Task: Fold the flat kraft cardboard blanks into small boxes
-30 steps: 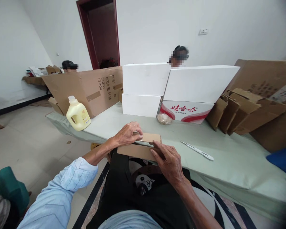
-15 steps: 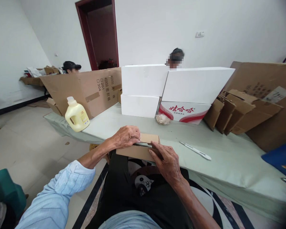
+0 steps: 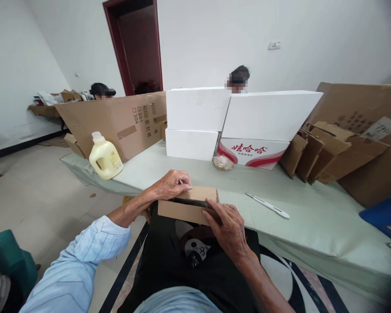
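Observation:
A small brown cardboard box (image 3: 184, 210) sits at the table's near edge, above my lap, with a dark slot between its two long cardboard sides. My right hand (image 3: 227, 221) grips the box's right end, thumb on the near side and fingers over the top. My left hand (image 3: 174, 184) is closed in a pinch at the far side, its fingertips against the far cardboard panel. Whatever is between those fingertips, if anything, is too small to make out. To the right a white craft knife (image 3: 269, 206) with a thin blade lies on the table.
The table wears a pale green cloth (image 3: 299, 234). White boxes (image 3: 195, 108) are stacked at the back, a clear tape roll (image 3: 223, 163) before them. A yellow jug (image 3: 106, 157) stands left; folded cardboard (image 3: 332, 152) leans right. Two people sit beyond the boxes.
My left hand has lifted slightly and its fingers have curled tighter. The slot in the box now looks wider and darker. My right hand keeps its grip.

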Demonstrator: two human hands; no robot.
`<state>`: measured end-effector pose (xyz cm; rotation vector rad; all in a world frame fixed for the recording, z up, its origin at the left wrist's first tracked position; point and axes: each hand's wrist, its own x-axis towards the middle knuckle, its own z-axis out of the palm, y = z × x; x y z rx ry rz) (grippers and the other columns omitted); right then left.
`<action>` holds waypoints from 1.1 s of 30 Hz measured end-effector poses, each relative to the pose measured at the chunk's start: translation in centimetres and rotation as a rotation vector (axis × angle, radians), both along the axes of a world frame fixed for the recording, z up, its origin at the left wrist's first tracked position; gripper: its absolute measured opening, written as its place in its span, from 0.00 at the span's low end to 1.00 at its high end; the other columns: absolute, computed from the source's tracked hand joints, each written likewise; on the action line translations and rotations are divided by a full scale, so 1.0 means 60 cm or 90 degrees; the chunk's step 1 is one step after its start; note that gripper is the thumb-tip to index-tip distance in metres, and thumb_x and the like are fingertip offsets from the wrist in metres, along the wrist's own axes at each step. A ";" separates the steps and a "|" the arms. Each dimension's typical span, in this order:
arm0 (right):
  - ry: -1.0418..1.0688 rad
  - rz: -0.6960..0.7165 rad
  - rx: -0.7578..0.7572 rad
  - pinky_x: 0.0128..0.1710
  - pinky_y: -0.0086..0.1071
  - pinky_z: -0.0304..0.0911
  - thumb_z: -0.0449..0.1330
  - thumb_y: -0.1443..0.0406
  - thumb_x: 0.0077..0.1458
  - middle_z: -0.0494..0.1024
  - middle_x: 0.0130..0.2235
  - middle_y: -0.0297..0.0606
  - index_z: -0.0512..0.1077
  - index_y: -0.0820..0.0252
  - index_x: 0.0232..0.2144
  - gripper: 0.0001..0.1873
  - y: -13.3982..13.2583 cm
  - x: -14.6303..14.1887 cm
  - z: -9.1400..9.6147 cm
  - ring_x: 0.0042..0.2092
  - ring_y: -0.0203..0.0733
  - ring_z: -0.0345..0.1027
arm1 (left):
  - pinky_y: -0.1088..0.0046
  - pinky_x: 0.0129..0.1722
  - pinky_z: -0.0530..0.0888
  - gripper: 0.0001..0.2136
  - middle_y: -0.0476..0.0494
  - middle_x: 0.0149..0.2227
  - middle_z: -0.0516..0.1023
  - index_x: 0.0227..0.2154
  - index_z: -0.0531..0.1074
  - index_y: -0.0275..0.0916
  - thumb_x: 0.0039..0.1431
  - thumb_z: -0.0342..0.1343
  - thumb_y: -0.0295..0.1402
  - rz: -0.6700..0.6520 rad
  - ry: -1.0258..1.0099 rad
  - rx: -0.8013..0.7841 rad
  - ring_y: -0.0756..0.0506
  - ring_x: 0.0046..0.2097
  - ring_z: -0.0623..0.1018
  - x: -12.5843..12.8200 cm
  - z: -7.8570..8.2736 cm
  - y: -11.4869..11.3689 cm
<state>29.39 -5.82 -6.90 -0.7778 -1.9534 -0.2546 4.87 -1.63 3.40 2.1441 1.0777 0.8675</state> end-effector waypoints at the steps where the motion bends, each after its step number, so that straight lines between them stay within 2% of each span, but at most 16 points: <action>1: 0.003 0.002 0.003 0.42 0.41 0.71 0.60 0.66 0.71 0.87 0.43 0.40 0.73 0.54 0.60 0.17 -0.002 -0.001 0.000 0.41 0.47 0.82 | 0.73 0.34 0.68 0.09 0.46 0.30 0.79 0.27 0.78 0.37 0.59 0.58 0.34 0.016 -0.003 -0.013 0.48 0.33 0.73 -0.001 0.000 0.002; 4: 0.006 0.010 0.008 0.42 0.41 0.70 0.61 0.67 0.71 0.87 0.43 0.40 0.73 0.55 0.59 0.17 -0.006 -0.002 -0.002 0.41 0.46 0.82 | 0.74 0.32 0.67 0.09 0.48 0.28 0.78 0.28 0.78 0.36 0.59 0.58 0.36 0.054 -0.032 -0.061 0.50 0.30 0.72 -0.009 -0.004 0.015; 6: 0.006 0.014 0.005 0.41 0.41 0.70 0.61 0.67 0.71 0.87 0.43 0.40 0.72 0.54 0.60 0.17 -0.008 -0.003 -0.005 0.41 0.46 0.82 | 0.74 0.33 0.70 0.09 0.47 0.28 0.79 0.28 0.78 0.36 0.57 0.60 0.37 0.067 -0.073 -0.087 0.50 0.31 0.74 -0.015 -0.009 0.029; 10: 0.006 0.011 -0.003 0.42 0.42 0.72 0.60 0.66 0.72 0.87 0.43 0.40 0.71 0.53 0.62 0.18 -0.008 -0.003 -0.014 0.41 0.47 0.81 | 0.72 0.38 0.76 0.11 0.43 0.30 0.82 0.29 0.79 0.35 0.55 0.64 0.40 0.059 -0.169 -0.132 0.49 0.34 0.79 -0.027 -0.014 0.053; 14: 0.016 0.015 -0.009 0.41 0.42 0.71 0.61 0.66 0.71 0.87 0.43 0.41 0.72 0.54 0.61 0.19 -0.008 -0.002 -0.023 0.41 0.48 0.81 | 0.73 0.36 0.77 0.13 0.41 0.30 0.84 0.29 0.79 0.34 0.51 0.69 0.41 0.066 -0.206 -0.170 0.48 0.35 0.81 -0.031 -0.008 0.069; 18: 0.025 0.014 -0.007 0.43 0.41 0.71 0.61 0.67 0.71 0.86 0.44 0.41 0.73 0.54 0.60 0.18 -0.008 -0.002 -0.027 0.43 0.47 0.82 | 0.74 0.34 0.78 0.14 0.40 0.31 0.84 0.28 0.79 0.34 0.50 0.70 0.42 0.071 -0.207 -0.163 0.48 0.33 0.81 -0.027 -0.004 0.098; 21: 0.024 0.006 -0.017 0.45 0.40 0.70 0.60 0.65 0.72 0.86 0.44 0.41 0.73 0.56 0.58 0.15 -0.009 -0.004 -0.027 0.44 0.46 0.82 | 0.75 0.34 0.78 0.13 0.40 0.31 0.85 0.29 0.79 0.34 0.52 0.68 0.41 0.072 -0.169 -0.127 0.49 0.33 0.82 -0.015 0.000 0.141; 26: 0.017 -0.003 -0.040 0.47 0.40 0.69 0.58 0.64 0.74 0.86 0.44 0.43 0.73 0.58 0.58 0.14 -0.013 -0.004 -0.028 0.44 0.45 0.81 | 0.75 0.34 0.79 0.10 0.41 0.30 0.84 0.30 0.79 0.34 0.60 0.58 0.34 0.103 0.018 0.025 0.49 0.32 0.82 0.042 0.003 0.243; 30: 0.019 -0.002 -0.065 0.50 0.41 0.67 0.58 0.64 0.73 0.86 0.43 0.42 0.73 0.60 0.58 0.14 -0.020 -0.007 -0.031 0.43 0.45 0.80 | 0.73 0.35 0.77 0.08 0.42 0.30 0.84 0.29 0.79 0.35 0.61 0.57 0.31 0.105 0.116 0.101 0.47 0.33 0.82 0.119 -0.008 0.323; 33: 0.027 -0.004 -0.083 0.50 0.40 0.65 0.58 0.63 0.74 0.85 0.44 0.40 0.73 0.59 0.57 0.14 -0.028 -0.010 -0.032 0.43 0.44 0.79 | 0.69 0.42 0.76 0.08 0.42 0.33 0.84 0.30 0.79 0.36 0.63 0.57 0.30 0.106 0.204 0.172 0.44 0.38 0.82 0.181 -0.026 0.375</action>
